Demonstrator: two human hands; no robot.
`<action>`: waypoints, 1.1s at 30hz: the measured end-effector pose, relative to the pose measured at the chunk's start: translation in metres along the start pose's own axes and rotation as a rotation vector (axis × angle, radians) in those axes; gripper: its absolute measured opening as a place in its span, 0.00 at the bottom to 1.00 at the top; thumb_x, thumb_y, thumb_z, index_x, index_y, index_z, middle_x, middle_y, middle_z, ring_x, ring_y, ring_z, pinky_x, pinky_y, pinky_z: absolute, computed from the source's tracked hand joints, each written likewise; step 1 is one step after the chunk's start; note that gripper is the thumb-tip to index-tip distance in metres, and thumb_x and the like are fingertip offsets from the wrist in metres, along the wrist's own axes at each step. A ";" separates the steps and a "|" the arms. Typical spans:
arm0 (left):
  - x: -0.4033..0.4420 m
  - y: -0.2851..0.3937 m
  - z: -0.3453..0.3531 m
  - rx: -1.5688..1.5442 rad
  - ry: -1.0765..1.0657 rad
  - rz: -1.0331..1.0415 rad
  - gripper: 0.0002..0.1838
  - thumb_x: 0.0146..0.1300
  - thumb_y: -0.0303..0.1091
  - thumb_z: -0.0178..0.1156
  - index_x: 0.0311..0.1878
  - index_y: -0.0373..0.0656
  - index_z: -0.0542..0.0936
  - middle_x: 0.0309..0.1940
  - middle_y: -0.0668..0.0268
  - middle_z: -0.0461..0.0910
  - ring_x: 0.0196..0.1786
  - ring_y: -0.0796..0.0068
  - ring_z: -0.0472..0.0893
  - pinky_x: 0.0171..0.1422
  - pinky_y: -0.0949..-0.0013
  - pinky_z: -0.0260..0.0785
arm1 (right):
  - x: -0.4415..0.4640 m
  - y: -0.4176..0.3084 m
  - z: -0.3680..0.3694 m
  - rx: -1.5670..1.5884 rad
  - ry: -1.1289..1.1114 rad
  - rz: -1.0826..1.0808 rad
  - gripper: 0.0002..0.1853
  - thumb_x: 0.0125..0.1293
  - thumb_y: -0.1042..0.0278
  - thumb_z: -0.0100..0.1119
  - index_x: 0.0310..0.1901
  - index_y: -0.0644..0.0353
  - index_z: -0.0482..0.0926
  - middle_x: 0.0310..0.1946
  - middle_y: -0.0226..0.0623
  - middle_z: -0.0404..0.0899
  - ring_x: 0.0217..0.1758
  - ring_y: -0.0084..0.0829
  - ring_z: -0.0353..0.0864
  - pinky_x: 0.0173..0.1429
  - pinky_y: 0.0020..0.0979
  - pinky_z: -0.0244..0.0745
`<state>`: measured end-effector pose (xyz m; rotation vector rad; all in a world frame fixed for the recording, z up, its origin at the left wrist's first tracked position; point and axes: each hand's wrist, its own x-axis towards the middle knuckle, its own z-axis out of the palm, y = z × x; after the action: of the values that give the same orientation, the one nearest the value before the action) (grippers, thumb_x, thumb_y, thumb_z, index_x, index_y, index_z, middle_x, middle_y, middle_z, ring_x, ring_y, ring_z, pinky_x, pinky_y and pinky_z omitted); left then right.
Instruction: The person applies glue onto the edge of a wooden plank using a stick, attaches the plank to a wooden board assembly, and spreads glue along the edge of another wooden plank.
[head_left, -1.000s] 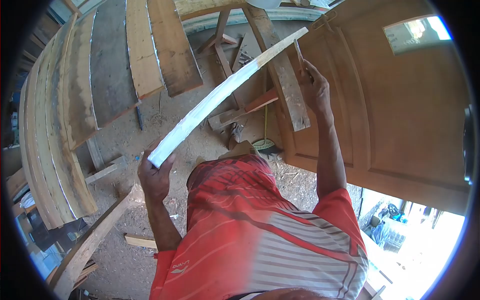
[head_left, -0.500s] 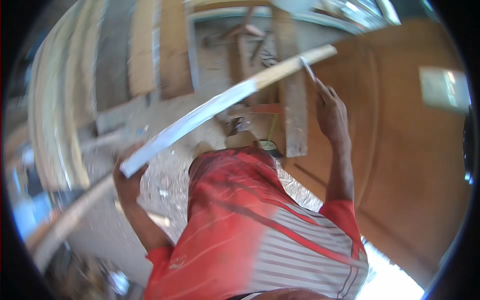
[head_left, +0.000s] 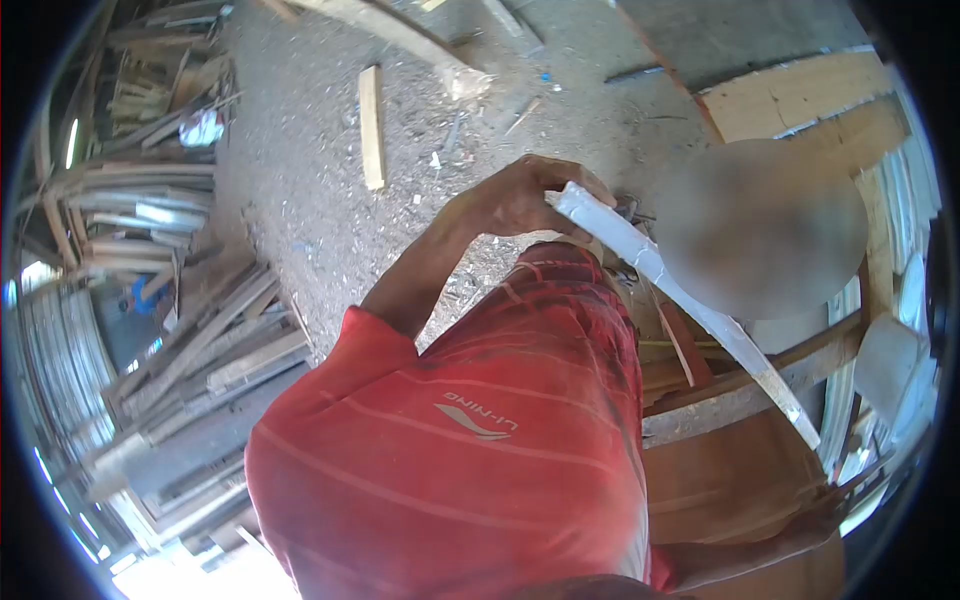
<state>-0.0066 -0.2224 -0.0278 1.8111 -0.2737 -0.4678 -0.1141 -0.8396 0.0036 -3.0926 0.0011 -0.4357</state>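
A long wooden strip (head_left: pixel 700 308) coated in white slants down from the centre to the right, its far end bare wood. My left hand (head_left: pixel 535 195) is closed round its upper left end, in front of the red shirt. Low at the right, my right hand (head_left: pixel 822 508) is closed on a thin tool (head_left: pixel 868 480) that points up and right, below the strip's far end and apart from it. The tool's details are hard to make out.
Wood pieces (head_left: pixel 215 370) are piled at the left. A short board (head_left: pixel 372 128) and a beam (head_left: pixel 400 30) lie at the top. A brown panel (head_left: pixel 740 470) stands at lower right, near a grey plank (head_left: pixel 720 412). A round blur hides the upper right.
The view has swung round to the left, showing the wood piles. The strip now slopes down to the right, and my right hand has come away from its far end.
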 end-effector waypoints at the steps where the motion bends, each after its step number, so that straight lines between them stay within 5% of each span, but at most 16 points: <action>1: 0.000 -0.020 0.002 -0.144 -0.015 0.105 0.21 0.58 0.25 0.77 0.55 0.40 0.86 0.55 0.60 0.87 0.58 0.68 0.84 0.67 0.62 0.76 | 0.011 0.029 -0.005 -0.047 0.018 0.003 0.20 0.78 0.71 0.48 0.67 0.62 0.77 0.65 0.43 0.81 0.66 0.41 0.81 0.69 0.37 0.75; 2: 0.003 -0.042 0.002 -0.289 -0.046 0.207 0.21 0.59 0.26 0.76 0.56 0.39 0.85 0.55 0.58 0.86 0.57 0.66 0.85 0.67 0.61 0.76 | 0.015 0.054 -0.021 -0.139 0.039 0.015 0.20 0.78 0.70 0.47 0.67 0.62 0.77 0.65 0.43 0.81 0.66 0.42 0.81 0.70 0.37 0.75; 5: -0.003 0.011 -0.014 0.284 -0.035 -0.017 0.28 0.55 0.15 0.74 0.61 0.31 0.82 0.57 0.54 0.86 0.58 0.64 0.84 0.65 0.60 0.79 | 0.040 0.104 -0.083 -0.504 0.125 -0.136 0.21 0.78 0.70 0.46 0.68 0.62 0.76 0.66 0.43 0.80 0.66 0.43 0.81 0.70 0.39 0.74; 6: 0.001 -0.002 -0.014 0.247 -0.057 0.063 0.28 0.56 0.16 0.73 0.62 0.32 0.82 0.60 0.53 0.84 0.63 0.60 0.82 0.69 0.58 0.75 | 0.053 0.115 -0.098 -0.551 0.141 -0.139 0.21 0.78 0.69 0.46 0.68 0.62 0.76 0.66 0.43 0.80 0.66 0.43 0.80 0.71 0.39 0.74; 7: -0.002 -0.036 -0.025 -0.030 -0.155 -0.040 0.25 0.72 0.25 0.61 0.70 0.27 0.72 0.67 0.45 0.75 0.69 0.48 0.76 0.73 0.45 0.76 | 0.061 0.123 -0.111 -0.530 0.135 -0.053 0.21 0.78 0.69 0.45 0.69 0.62 0.76 0.66 0.43 0.80 0.66 0.43 0.80 0.71 0.40 0.74; 9: 0.019 -0.011 -0.010 -0.003 -0.075 0.063 0.26 0.56 0.23 0.74 0.59 0.36 0.79 0.56 0.50 0.83 0.60 0.54 0.83 0.66 0.51 0.79 | 0.107 0.083 -0.130 -0.226 0.133 0.489 0.21 0.79 0.53 0.51 0.65 0.52 0.81 0.56 0.47 0.85 0.56 0.52 0.85 0.57 0.41 0.78; 11: 0.032 0.023 -0.009 0.129 -0.014 0.169 0.29 0.41 0.18 0.81 0.51 0.41 0.84 0.51 0.52 0.87 0.57 0.56 0.86 0.63 0.55 0.80 | 0.142 0.077 -0.135 -0.206 -0.038 0.622 0.19 0.77 0.60 0.51 0.62 0.55 0.83 0.54 0.47 0.86 0.58 0.50 0.85 0.62 0.42 0.77; 13: 0.042 0.041 -0.011 0.211 -0.024 0.173 0.30 0.39 0.19 0.81 0.51 0.40 0.84 0.50 0.54 0.88 0.58 0.56 0.86 0.64 0.56 0.78 | 0.163 0.123 -0.108 -0.261 -0.110 0.399 0.19 0.72 0.67 0.54 0.61 0.58 0.84 0.53 0.51 0.86 0.58 0.51 0.85 0.63 0.44 0.77; 16: 0.044 0.050 -0.011 0.193 -0.018 0.152 0.29 0.39 0.19 0.81 0.50 0.40 0.84 0.50 0.54 0.88 0.57 0.56 0.86 0.63 0.56 0.78 | 0.205 0.146 -0.058 -0.201 -0.349 0.398 0.16 0.66 0.73 0.60 0.54 0.58 0.87 0.52 0.52 0.86 0.57 0.51 0.85 0.62 0.46 0.77; 20: 0.053 0.057 -0.011 0.175 -0.014 0.142 0.28 0.39 0.20 0.81 0.49 0.39 0.84 0.49 0.55 0.88 0.57 0.55 0.86 0.64 0.55 0.78 | 0.241 0.214 0.020 -0.387 -0.453 0.078 0.07 0.60 0.77 0.63 0.39 0.61 0.87 0.42 0.52 0.88 0.42 0.49 0.88 0.50 0.46 0.81; 23: 0.053 0.059 -0.010 0.183 0.004 0.140 0.27 0.39 0.20 0.81 0.48 0.38 0.84 0.49 0.56 0.88 0.57 0.55 0.86 0.65 0.55 0.78 | 0.255 0.243 0.055 -0.419 -0.621 0.223 0.06 0.62 0.75 0.62 0.39 0.65 0.86 0.45 0.52 0.87 0.38 0.47 0.89 0.48 0.45 0.81; 26: 0.053 0.058 -0.008 0.167 0.032 0.107 0.27 0.38 0.20 0.80 0.48 0.38 0.84 0.48 0.57 0.89 0.58 0.56 0.86 0.65 0.54 0.78 | 0.264 0.190 0.040 -0.361 -0.733 0.404 0.09 0.66 0.75 0.60 0.44 0.63 0.88 0.45 0.56 0.87 0.47 0.45 0.90 0.51 0.48 0.82; 29: 0.049 0.058 -0.006 0.132 0.078 0.038 0.28 0.38 0.19 0.80 0.48 0.38 0.84 0.48 0.57 0.89 0.58 0.56 0.86 0.66 0.54 0.77 | 0.270 0.169 0.033 -0.176 -0.862 0.421 0.14 0.65 0.68 0.63 0.44 0.71 0.85 0.44 0.54 0.88 0.42 0.43 0.90 0.46 0.45 0.83; 33: 0.051 0.061 -0.004 0.073 0.117 -0.015 0.29 0.38 0.17 0.80 0.48 0.38 0.84 0.48 0.57 0.88 0.58 0.56 0.86 0.67 0.54 0.77 | 0.270 0.179 0.038 -0.013 -0.753 0.189 0.20 0.64 0.63 0.65 0.51 0.71 0.84 0.46 0.56 0.88 0.44 0.44 0.91 0.47 0.45 0.83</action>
<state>0.0438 -0.2580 0.0224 1.9053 -0.1990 -0.3650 0.1560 -1.0192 0.0383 -3.0111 0.2777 0.7314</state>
